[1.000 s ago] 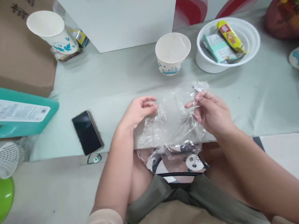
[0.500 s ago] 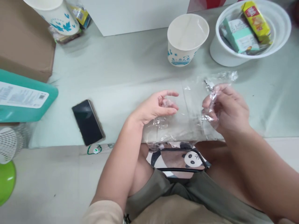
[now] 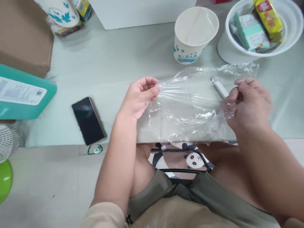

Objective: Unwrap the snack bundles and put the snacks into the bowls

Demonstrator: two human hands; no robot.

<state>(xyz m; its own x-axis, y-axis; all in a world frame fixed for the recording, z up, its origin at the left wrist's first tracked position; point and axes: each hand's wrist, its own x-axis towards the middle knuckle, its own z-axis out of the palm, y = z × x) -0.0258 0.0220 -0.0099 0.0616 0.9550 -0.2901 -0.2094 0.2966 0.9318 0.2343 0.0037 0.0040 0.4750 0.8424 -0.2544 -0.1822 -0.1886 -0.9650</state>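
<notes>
A clear, crinkled plastic bag (image 3: 180, 104) is stretched between my two hands above the table's front edge. My left hand (image 3: 144, 96) pinches its left side between thumb and fingers. My right hand (image 3: 251, 103) is closed at its right side, fingers curled in. From beside the right fingers a slim white stick-like object (image 3: 220, 89) with a silvery tip points up and left. Its lower end is hidden, so I cannot tell whether the hand grips it or it lies under the film. Just beyond the bag stands a white paper cup (image 3: 188, 54) with blue print.
A white tub (image 3: 237, 52) with snack packets stands at the back right. A black phone (image 3: 89, 120) lies to the left, near a teal container (image 3: 47, 87) and a cardboard box (image 3: 26, 41). Another printed cup (image 3: 63, 14) is at the back left.
My left hand has moved left and up and now pinches the bag, where its fingers were apart before. My right hand has moved right, spreading the bag wider. The white stick shows more plainly.
</notes>
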